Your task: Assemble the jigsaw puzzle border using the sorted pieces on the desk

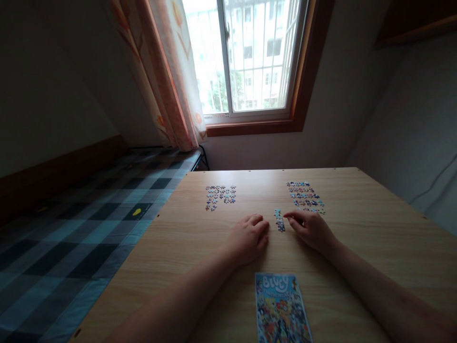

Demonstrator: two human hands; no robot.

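Observation:
A narrow strip of joined jigsaw pieces lies on the wooden table between my two hands. My left hand rests palm down just left of the strip, fingers loosely bent on the tabletop and holding nothing visible. On the strip's right side is my right hand, its thumb and index finger drawn together close to the strip's edge. Whatever sits between those fingertips, if anything, is too small to make out. Nearer to me, between my forearms, a Bluey picture sheet lies face up.
Loose jigsaw pieces lie in rows at the back left of the table. More loose pieces form rows at the back right, beyond my right hand. A checked bed adjoins the left edge. Behind are a window and curtain.

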